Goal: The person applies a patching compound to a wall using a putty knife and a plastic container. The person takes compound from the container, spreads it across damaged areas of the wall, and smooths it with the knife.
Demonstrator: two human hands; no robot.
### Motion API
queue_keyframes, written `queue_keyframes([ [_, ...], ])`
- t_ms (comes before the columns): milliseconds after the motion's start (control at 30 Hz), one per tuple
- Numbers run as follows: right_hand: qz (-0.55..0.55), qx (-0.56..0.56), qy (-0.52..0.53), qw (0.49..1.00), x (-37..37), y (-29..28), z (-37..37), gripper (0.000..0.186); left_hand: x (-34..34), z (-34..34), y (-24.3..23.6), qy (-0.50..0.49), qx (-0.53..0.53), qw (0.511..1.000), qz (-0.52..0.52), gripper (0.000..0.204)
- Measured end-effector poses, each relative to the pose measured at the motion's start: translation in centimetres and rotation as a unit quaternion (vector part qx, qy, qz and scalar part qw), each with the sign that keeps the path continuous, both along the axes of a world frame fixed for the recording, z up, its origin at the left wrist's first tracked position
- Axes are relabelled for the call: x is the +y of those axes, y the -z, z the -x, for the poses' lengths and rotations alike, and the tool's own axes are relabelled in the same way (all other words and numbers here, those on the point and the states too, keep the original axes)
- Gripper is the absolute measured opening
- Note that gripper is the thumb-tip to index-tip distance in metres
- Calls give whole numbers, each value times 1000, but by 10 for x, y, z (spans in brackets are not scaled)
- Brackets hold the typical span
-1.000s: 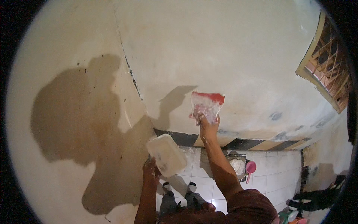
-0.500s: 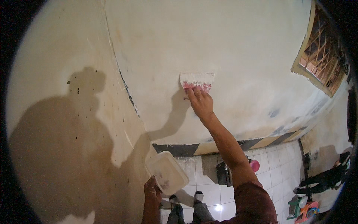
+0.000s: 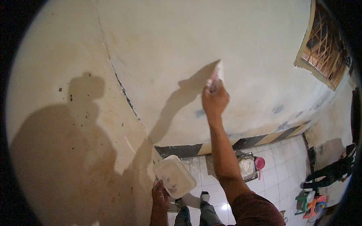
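Observation:
My right hand (image 3: 215, 98) is closed round a putty scraper (image 3: 218, 71) smeared with white and reddish filler. Its blade is turned nearly edge-on and points up; whether the tip touches the pale wall (image 3: 162, 49) I cannot tell. Low down near the corner, my left hand (image 3: 160, 190) grips the edge of a shallow, off-white plastic tub (image 3: 174, 174). Whitish material and a few darker smears show inside the tub. Some fingers of the left hand are hidden by it.
A dark crack (image 3: 122, 88) runs down the wall corner. Upper right is a latticed window (image 3: 324, 41). On the tiled floor (image 3: 264, 184) stand a tray with a white bag (image 3: 247, 167) and a pink dipper (image 3: 259, 162). Another person (image 3: 332, 169) is at far right near coloured stools (image 3: 311, 203).
My right hand has moved a little right and up, turning the scraper from flat against the wall to edge-on. The tub has shifted slightly right and down. The white bag has come into sight.

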State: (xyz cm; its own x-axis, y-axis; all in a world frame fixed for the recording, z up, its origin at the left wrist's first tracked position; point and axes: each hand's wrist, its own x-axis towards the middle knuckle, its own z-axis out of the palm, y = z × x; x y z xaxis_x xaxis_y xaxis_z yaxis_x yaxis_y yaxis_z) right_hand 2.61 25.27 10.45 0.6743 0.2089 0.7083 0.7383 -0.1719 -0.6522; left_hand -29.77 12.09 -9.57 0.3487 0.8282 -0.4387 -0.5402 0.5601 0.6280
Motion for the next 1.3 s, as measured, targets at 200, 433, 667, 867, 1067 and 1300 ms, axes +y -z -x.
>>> queue_keyframes([
  [200,165,-20,-184,969,59,22,91,27,2,-8,4,4,-5,1000,1,47],
  [433,31,-343,-94,934,11,18,56,14,8,-3,14,-21,-14,1000,5,44],
  [667,256,-377,-171,873,1,99,1,25,11,-5,34,-30,0,999,26,42],
  [867,17,-229,-21,973,-32,37,8,9,10,-4,48,-11,-2,1000,26,45],
  [1067,-73,-148,13,986,33,-3,3,14,10,-9,36,-4,-13,1000,21,48],
  [1300,90,-213,-145,962,55,30,121,15,15,-3,27,0,-15,1000,25,54],
])
